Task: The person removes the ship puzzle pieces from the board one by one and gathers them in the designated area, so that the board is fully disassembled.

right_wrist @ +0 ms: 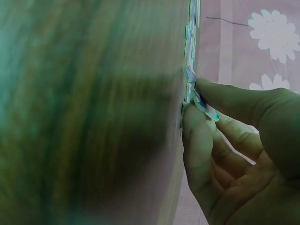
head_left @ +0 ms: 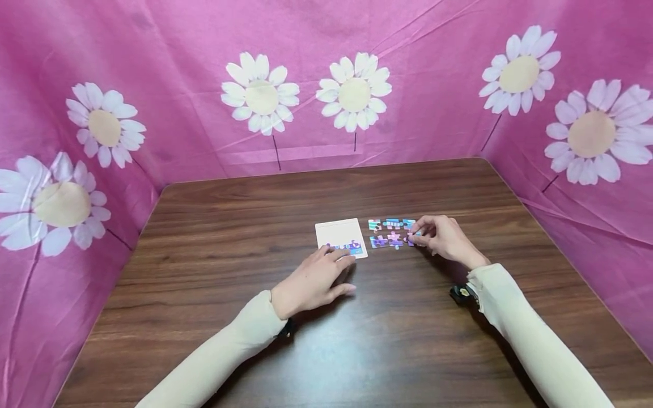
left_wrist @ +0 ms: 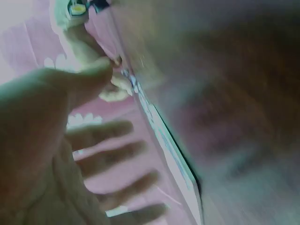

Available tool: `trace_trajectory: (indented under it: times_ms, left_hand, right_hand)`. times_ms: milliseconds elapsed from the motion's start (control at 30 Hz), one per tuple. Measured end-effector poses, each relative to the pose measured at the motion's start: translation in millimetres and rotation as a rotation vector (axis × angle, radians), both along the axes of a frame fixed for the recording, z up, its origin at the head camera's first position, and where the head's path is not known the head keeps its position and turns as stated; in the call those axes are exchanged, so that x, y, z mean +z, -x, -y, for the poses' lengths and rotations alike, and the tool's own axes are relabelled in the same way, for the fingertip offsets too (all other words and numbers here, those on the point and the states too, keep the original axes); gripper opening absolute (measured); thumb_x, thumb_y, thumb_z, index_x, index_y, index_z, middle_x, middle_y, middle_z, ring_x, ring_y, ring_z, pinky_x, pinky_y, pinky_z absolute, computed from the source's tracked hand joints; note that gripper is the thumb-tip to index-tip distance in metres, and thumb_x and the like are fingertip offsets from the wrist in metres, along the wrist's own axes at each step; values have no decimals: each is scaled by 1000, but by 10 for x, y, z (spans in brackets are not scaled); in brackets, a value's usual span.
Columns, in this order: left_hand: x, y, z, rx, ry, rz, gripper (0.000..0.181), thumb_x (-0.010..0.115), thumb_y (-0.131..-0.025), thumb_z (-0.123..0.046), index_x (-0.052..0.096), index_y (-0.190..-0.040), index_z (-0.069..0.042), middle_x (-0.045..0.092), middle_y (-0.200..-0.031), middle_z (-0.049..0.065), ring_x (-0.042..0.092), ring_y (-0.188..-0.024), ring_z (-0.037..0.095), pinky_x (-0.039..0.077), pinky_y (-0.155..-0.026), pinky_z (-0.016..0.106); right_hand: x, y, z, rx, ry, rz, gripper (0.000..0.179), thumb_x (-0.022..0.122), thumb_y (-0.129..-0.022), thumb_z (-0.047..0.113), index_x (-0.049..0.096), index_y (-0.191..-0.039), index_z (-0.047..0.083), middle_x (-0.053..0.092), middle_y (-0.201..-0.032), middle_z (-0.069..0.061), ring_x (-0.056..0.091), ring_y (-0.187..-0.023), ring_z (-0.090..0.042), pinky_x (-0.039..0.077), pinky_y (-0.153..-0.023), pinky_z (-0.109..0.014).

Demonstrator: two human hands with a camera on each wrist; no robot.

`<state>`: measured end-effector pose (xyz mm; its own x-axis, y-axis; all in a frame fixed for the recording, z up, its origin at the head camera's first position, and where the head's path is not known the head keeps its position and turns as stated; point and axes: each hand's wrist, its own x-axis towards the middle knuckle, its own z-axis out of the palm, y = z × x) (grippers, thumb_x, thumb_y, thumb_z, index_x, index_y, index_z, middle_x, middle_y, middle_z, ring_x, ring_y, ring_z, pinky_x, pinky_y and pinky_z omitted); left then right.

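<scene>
Seemingly, the right hand (head_left: pixel 445 238) pinches a puzzle piece (right_wrist: pixel 209 111); the spread left hand (head_left: pixel 311 281) part-hides a card (head_left: pixel 334 232). Beyond the wooden table (head_left: pixel 224 238), pink cloth (head_left: pixel 311 28).

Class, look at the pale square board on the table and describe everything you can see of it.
The board is pale, thin and roughly square, perhaps card or wood. Uneven purple and blue colouring fills part of its near side; whether this is printed or made of laid pieces is unclear. It lies flat on the brown table, just left of the puzzle pieces, with a narrow gap between. The left hand hides part of its near edge; whether the fingers touch it cannot be told.
</scene>
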<state>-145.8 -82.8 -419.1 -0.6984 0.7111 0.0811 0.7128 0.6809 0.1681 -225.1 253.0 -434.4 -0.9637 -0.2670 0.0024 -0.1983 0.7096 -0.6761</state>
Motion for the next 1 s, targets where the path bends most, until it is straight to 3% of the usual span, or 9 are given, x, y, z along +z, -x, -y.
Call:
trace_trajectory:
  times_ms: [200,333,600,700,833,1000]
  left_hand:
    - [-13,-156,11,73,43,-49,44,69,-98,-51,69,-119,-12,71,-120,2,66,-108,29,53,-102,41]
    - [-45,-212,45,89,60,-45,50,71,-96,-52,68,-126,-11,67,-131,6,68,-113,33,57,-98,44]
    - [-44,-279,56,80,103,78,59,71,-95,-54,62,-138,-14,56,-152,11,59,-131,46,53,-104,60]
    - [-32,-283,48,71,116,90,60,71,-95,-54,61,-137,-13,53,-155,14,56,-134,50,54,-102,61]
    - [-27,-302,57,84,123,147,70,69,-96,-55,54,-150,-12,43,-163,15,46,-144,50,52,-102,66]
    - [-54,-331,91,98,120,217,83,66,-96,-60,42,-160,-14,31,-171,15,33,-152,51,47,-104,73]
  right_hand:
    - [-6,12,20,7,-47,-24,13,80,-93,16,74,-97,5,70,-81,-11,60,-54,-12,53,-50,-28]
    - [1,8,33,18,-65,-28,14,81,-92,15,74,-97,4,68,-85,-12,59,-54,-11,52,-50,-27]
    - [-3,21,41,45,-72,-35,17,82,-91,15,74,-100,3,68,-91,-15,60,-58,-10,53,-50,-27]
    - [13,38,53,45,-95,-91,19,83,-89,14,74,-102,3,68,-93,-14,60,-65,-12,51,-56,-25]
    - [40,62,122,46,-120,-182,18,83,-89,16,75,-101,5,69,-90,-11,60,-73,-14,47,-66,-25]
    - [75,96,309,86,-98,-211,13,79,-92,15,76,-100,5,69,-89,-8,62,-77,-18,49,-70,-26]
